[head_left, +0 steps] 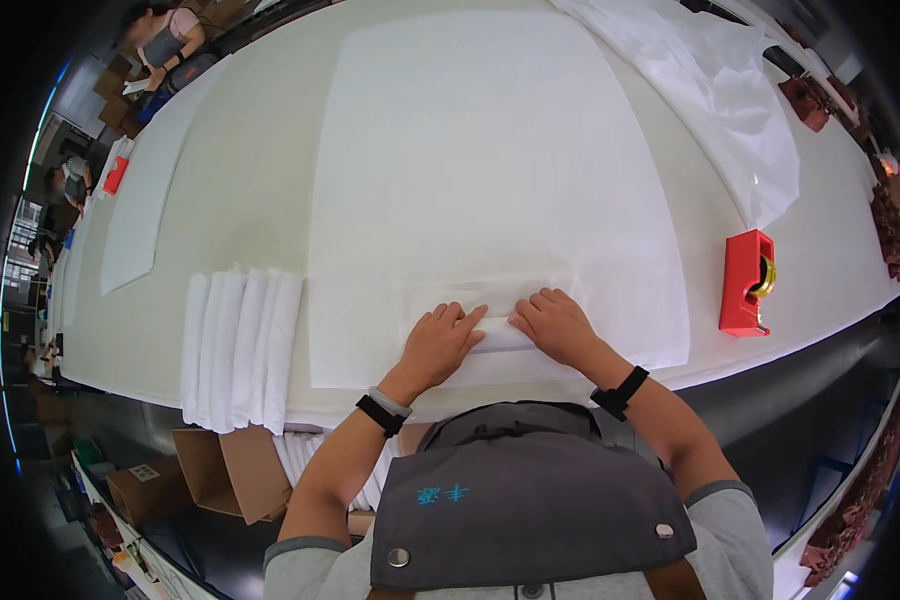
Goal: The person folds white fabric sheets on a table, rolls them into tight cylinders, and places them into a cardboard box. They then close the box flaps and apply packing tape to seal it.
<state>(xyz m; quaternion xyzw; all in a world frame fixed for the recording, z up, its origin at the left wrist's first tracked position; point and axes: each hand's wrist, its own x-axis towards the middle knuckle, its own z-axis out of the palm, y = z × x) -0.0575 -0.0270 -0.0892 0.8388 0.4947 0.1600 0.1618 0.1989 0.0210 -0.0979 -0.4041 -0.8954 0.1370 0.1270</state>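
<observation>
My left hand [438, 343] and my right hand [557, 325] lie side by side, palms down, on a folded white piece [490, 315] at the near edge of a large white paper sheet [480, 150]. The fingers of both hands press flat on the fold and almost meet at its middle. Neither hand grips anything. The sheet is spread over a long cream table [250, 180]. Each wrist carries a black band.
A row of several folded white pieces [238, 345] lies to the left of my hands. A red tape dispenser [747, 283] stands at the right. Crumpled white sheets [730, 90] lie at the far right. Cardboard boxes [210, 470] sit below the table. Other people work at the far left.
</observation>
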